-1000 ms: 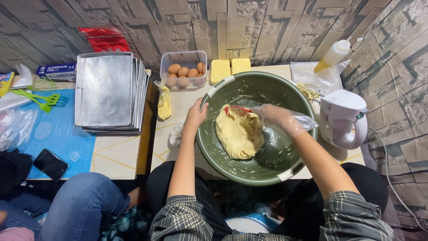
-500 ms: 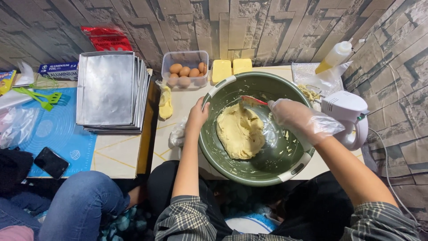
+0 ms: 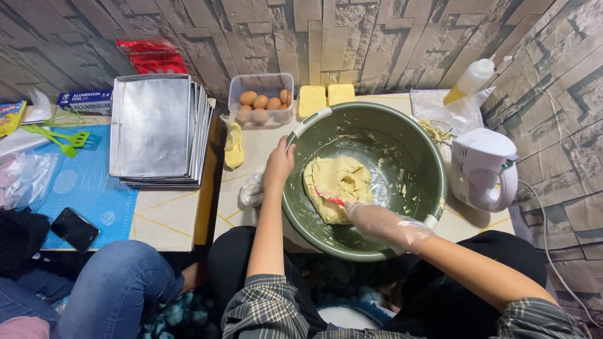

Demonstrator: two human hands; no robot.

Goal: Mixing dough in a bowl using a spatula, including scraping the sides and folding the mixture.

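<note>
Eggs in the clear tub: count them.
5 eggs visible, in a loose cluster inside the clear tub at the wall, behind the green bowl; more may lie hidden underneath.

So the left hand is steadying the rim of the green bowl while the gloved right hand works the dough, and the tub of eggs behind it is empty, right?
Not quite. The head view shows the egg tub holds several brown eggs. The rest stands: the left hand grips the green bowl rim, and the gloved right hand works the dough.
</note>
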